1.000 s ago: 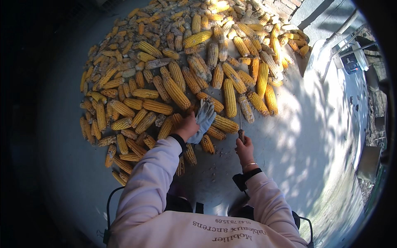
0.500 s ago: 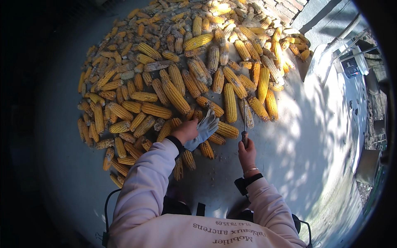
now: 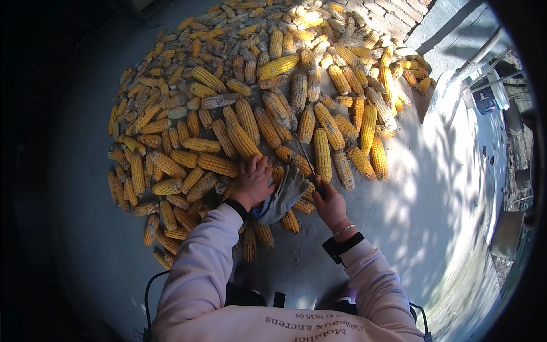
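My left hand [image 3: 253,181] lies with its fingers spread at the lower end of a long yellow corn cob [image 3: 244,141]. Touching that hand's right side is a pair of grey-blue work gloves [image 3: 279,200], draped over several cobs. My right hand [image 3: 330,206] is closed round the dark handle of a screwdriver [image 3: 306,155]. Its long thin shaft slants up and left over the cobs, just above a part-hidden cob [image 3: 294,160]. To the right of the shaft lies a plump yellow cob [image 3: 322,155].
A wide heap of yellow and greyish corn cobs [image 3: 199,114] spreads across the grey concrete floor [image 3: 393,228]. Loose kernels are scattered near my feet. At the far right stand a metal shovel-like tool [image 3: 441,94] and a white bucket [image 3: 496,94]. Bricks [image 3: 393,17] border the back.
My right hand has moved left, and the screwdriver has tilted from nearly upright to leaning left. My left hand has spread out onto the cob, and the gloves sit slightly lower.
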`<action>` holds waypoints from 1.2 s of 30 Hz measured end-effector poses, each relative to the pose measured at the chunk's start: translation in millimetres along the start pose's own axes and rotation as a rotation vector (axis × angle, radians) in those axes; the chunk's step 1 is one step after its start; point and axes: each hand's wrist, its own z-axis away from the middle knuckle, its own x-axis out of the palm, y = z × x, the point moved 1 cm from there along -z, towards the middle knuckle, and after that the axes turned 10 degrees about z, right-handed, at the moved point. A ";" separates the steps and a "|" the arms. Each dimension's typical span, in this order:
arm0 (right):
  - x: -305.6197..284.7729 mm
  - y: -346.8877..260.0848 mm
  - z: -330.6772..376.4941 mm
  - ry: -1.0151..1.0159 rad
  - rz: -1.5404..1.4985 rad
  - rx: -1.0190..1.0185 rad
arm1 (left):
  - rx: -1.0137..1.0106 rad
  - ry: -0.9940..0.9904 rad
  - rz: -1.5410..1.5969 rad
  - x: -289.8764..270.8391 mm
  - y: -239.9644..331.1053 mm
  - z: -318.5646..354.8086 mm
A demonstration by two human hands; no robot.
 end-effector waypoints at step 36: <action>5.1 -78.0 -151.3 -0.137 -0.585 0.091 | 0.158 0.269 -0.102 33.1 -19.4 -6.0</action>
